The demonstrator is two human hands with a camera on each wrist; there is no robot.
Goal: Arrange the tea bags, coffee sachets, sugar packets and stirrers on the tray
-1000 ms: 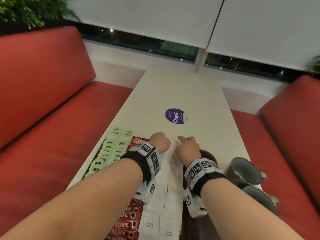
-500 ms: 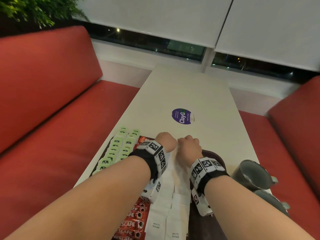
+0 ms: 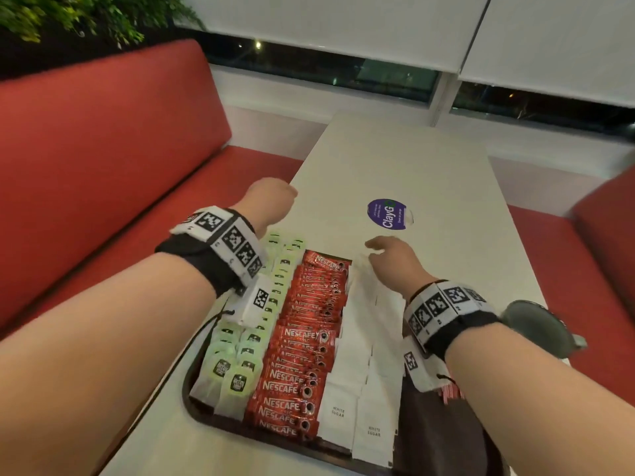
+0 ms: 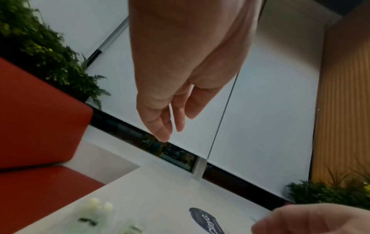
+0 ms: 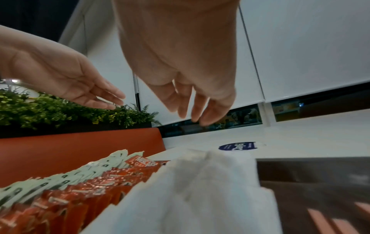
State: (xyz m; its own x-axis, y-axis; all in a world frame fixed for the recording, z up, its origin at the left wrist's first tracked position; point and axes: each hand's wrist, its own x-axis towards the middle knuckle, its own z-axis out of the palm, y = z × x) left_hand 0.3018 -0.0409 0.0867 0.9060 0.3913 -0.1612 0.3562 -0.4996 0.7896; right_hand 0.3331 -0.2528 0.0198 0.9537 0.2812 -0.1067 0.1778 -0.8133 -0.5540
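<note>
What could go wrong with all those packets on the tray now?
The white sugar packets stand in leaning, overlapping rows, and the right hand hovers open just above their far end; a brush could topple them like dominoes onto the red coffee sachets. The tray sits near the table's left edge, so a bump from the left hand or its arm might nudge it off. The grey cups by the right wrist could get knocked.

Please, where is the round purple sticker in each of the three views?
Head: purple sticker on the white table, beyond both hands.
Left wrist: bottom edge, right of centre, blurred.
Right wrist: right of centre, beyond the white sugar packets.
Shared landmark: the red bench.
</note>
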